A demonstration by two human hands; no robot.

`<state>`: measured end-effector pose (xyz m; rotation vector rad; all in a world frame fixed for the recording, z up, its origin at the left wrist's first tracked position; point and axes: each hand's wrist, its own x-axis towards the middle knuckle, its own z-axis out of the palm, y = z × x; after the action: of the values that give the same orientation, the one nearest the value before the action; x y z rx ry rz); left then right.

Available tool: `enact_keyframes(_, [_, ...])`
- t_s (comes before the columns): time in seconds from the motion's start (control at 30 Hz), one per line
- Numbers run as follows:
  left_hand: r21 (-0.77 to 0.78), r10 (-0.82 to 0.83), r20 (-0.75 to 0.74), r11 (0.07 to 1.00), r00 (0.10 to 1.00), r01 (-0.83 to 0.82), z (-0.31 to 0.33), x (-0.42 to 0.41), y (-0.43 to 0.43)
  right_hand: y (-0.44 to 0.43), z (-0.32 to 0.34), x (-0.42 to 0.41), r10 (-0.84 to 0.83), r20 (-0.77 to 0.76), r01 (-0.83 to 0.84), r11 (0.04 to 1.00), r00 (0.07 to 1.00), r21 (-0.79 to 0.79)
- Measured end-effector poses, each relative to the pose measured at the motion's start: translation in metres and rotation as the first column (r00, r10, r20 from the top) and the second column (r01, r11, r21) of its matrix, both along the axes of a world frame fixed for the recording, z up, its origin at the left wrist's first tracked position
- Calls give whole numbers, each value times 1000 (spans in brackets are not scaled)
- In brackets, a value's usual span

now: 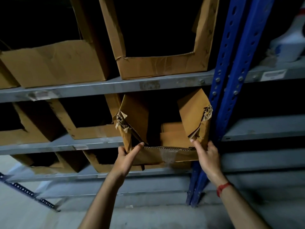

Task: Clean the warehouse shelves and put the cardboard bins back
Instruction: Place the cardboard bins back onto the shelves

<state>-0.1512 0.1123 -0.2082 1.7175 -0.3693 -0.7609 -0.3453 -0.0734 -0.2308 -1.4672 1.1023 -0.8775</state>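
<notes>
Both left hand [126,160] and right hand [207,156] grip torn bin [153,154] beside blue upright [231,63].

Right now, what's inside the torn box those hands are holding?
Flat cardboard pieces lie inside the torn box, toward its right. The left part is too dark, and the front wall hides the bottom.

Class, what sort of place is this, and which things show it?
Probably a warehouse or stockroom: grey metal shelves on a blue perforated upright, holding rows of cut-open cardboard bins.
</notes>
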Motion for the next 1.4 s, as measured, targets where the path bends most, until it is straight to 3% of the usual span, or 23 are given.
enact_keyframes(0.1, [-55, 73, 241, 997, 968, -61, 21, -12, 12, 12, 2, -14, 34, -15, -33, 999, 999, 26])
enact_keyframes(0.17, [-158, 127, 461, 986, 879, -60, 45, -15, 13, 18, 4, -19, 46, -18, -45, 999, 999, 18])
enact_keyframes(0.3, [-264, 168, 467, 964, 868, -44, 107, -19, 11, 29, 8, -26, 41, 3, -41, 999, 999, 22])
enact_keyframes(0.4, [-131, 93, 446, 991, 890, -37, 148, -9, 12, 34, 11, -32, 79, -8, -79, 997, 997, 22])
enact_keyframes(0.53, [265, -153, 441, 964, 884, 35, 183, 10, -8, 34, 20, -45, 159, -18, -159, 987, 987, 18])
enact_keyframes(0.63, [481, -257, 487, 877, 835, -10, 185, 34, -36, 29, 27, -56, 262, -67, -264, 964, 963, -29])
enact_keyframes(0.73, [704, -462, 557, 704, 690, -96, 164, 49, -63, 23, 26, -68, 337, -100, -349, 924, 936, -156])
enact_keyframes(0.8, [696, -452, 601, 701, 659, -155, 157, 40, -67, 16, 26, -78, 404, -80, -412, 890, 911, -195])
enact_keyframes(0.87, [677, -424, 622, 714, 658, -179, 154, 29, -62, 4, 34, -89, 470, 55, -455, 873, 881, -177])
enact_keyframes(0.93, [665, -399, 622, 724, 674, -185, 150, 25, -55, -11, 52, -93, 439, 247, -400, 896, 864, -195])
enact_keyframes(1.0, [635, -364, 647, 744, 670, -209, 147, 19, -48, -35, 81, -87, 330, 331, -280, 941, 884, -190])
enact_keyframes(1.03, [627, -350, 656, 746, 669, -225, 145, 15, -45, -49, 97, -79, 295, 264, -257, 951, 918, -171])
enact_keyframes(1.1, [617, -335, 673, 746, 659, -251, 140, 4, -38, -76, 124, -60, 347, -40, -349, 927, 937, -134])
enact_keyframes(1.17, [589, -305, 682, 767, 665, -252, 137, -7, -29, -93, 144, -40, 377, -368, -443, 890, 850, -112])
enact_keyframes(1.23, [571, -278, 686, 778, 672, -261, 135, -18, -20, -94, 159, -24, 287, -610, -468, 870, 739, -158])
enact_keyframes(1.3, [574, -273, 679, 775, 681, -262, 132, -31, -11, -82, 169, -18, 137, -771, -476, 847, 622, -234])
enact_keyframes(1.4, [585, -281, 671, 770, 686, -256, 123, -52, 3, -68, 163, -24, 61, -844, -505, 823, 533, -260])
